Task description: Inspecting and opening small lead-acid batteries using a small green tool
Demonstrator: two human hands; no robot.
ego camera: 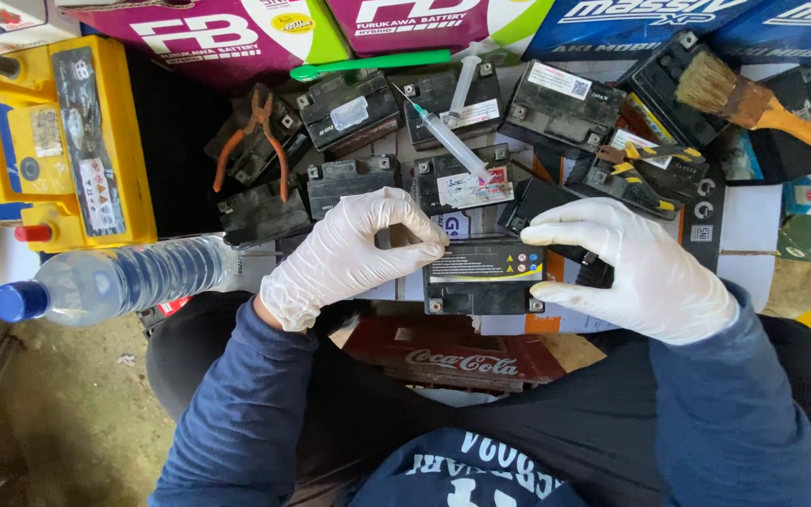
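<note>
Both hands in white gloves, working on a small black battery (483, 275) sitting near the front edge of the cluttered bench, right in front of the body. Left hand (344, 258) curled over, fingertips (429, 246) pinched at the battery's top left corner. Right hand (640, 268) spread open around the right end, thumb low, fingers (556, 218) up top, cupping rather than clamping. Hard to tell if anything tiny is pinched on the left.

Behind it, a bunch more small black batteries (349, 111), with a syringe (448, 139) lying across them. Orange-handled pliers (260, 141) off to the left, big yellow battery (63, 141) beyond that. Plastic water bottle (114, 279) lying on its side, blue cap. Paintbrush (753, 101) top right, green stick (373, 64) up back.
</note>
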